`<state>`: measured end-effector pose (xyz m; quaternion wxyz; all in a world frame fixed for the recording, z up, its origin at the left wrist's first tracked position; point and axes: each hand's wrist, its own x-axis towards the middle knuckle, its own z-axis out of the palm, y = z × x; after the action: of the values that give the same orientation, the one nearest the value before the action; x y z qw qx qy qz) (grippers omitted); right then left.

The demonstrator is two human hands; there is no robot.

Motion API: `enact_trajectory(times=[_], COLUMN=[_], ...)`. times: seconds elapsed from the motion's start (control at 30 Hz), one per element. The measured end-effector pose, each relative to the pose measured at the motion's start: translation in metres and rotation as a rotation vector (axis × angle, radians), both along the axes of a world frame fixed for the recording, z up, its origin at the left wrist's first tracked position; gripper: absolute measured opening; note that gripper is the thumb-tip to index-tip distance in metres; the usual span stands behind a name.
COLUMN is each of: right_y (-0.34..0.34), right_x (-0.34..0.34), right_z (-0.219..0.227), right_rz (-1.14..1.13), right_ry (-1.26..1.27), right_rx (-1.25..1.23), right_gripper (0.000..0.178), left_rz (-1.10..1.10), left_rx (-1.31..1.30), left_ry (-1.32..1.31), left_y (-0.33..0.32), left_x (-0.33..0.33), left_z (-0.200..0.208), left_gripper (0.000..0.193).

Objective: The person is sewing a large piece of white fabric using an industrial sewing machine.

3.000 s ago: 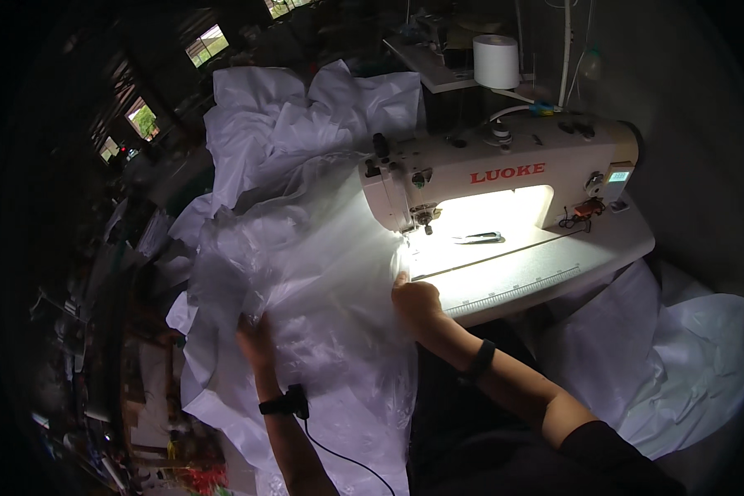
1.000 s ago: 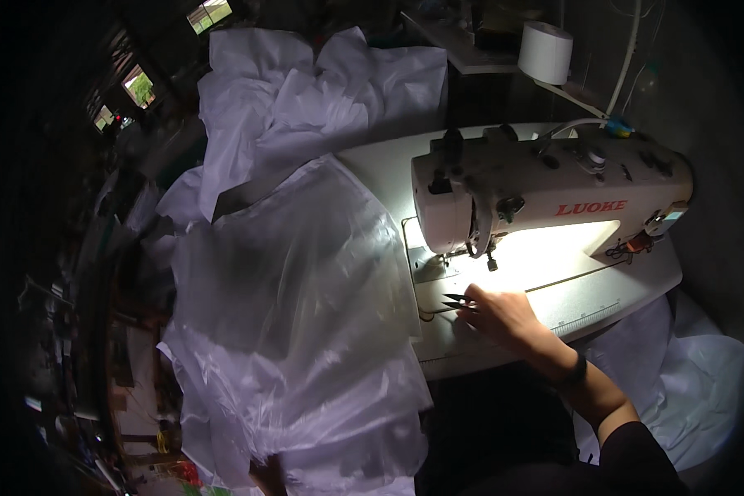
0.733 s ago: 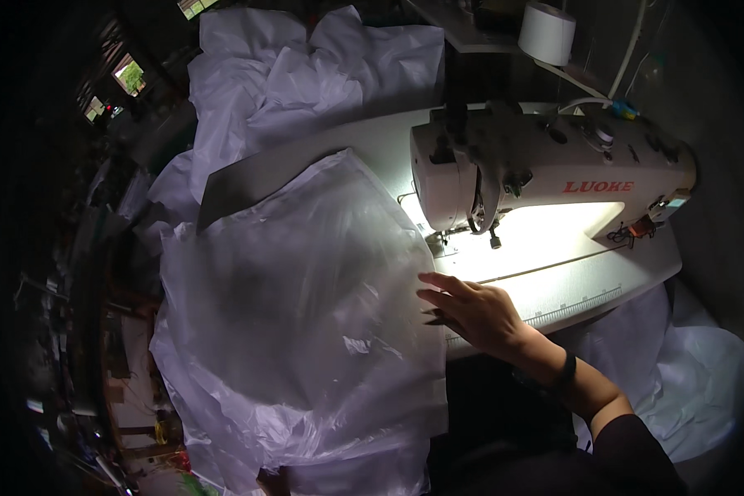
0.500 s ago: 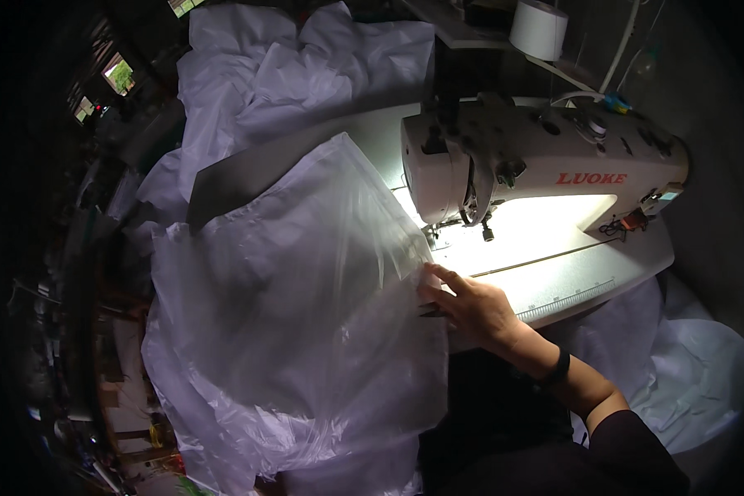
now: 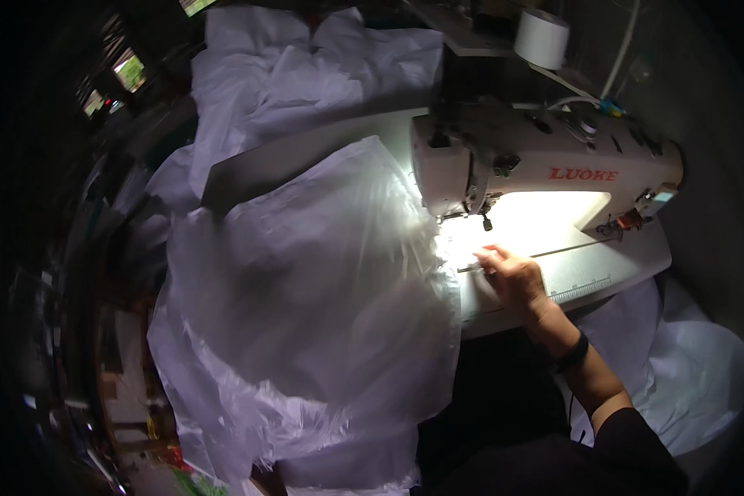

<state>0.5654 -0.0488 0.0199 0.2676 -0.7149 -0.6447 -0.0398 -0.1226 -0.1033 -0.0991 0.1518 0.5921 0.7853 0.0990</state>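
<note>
Presumably for reach, your sheet (image 5: 314, 281) drapes beside the sewing machine (image 5: 537, 161); grip unclear in your right hand (image 5: 512, 279) and left hand (image 5: 268, 479).

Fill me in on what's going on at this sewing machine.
Someone's right hand is at the front of the lit sewing machine; blur hides whether it holds anything. A white, see-through sheet is spread out to its left. Little of the left hand shows, low by the sheet, so its grip is unclear.
</note>
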Motion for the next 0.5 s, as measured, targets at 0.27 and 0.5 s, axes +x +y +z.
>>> enact_trajectory(times=[0.27,0.5], right_y=[-0.036,0.029], right_x=[-0.102,-0.301], right_z=[0.069,0.052], right_rz=[0.586,0.889], right_ry=[0.255,0.064], right_rx=[-0.202,-0.133], right_gripper=[0.074,0.047], left_rz=[0.117,-0.260], left_rx=[0.528,0.857], left_ry=[0.025,-0.458], left_y=[0.020,0.001], left_x=[0.108,0.262], left_z=[0.087,0.204], left_gripper=[0.065,0.059])
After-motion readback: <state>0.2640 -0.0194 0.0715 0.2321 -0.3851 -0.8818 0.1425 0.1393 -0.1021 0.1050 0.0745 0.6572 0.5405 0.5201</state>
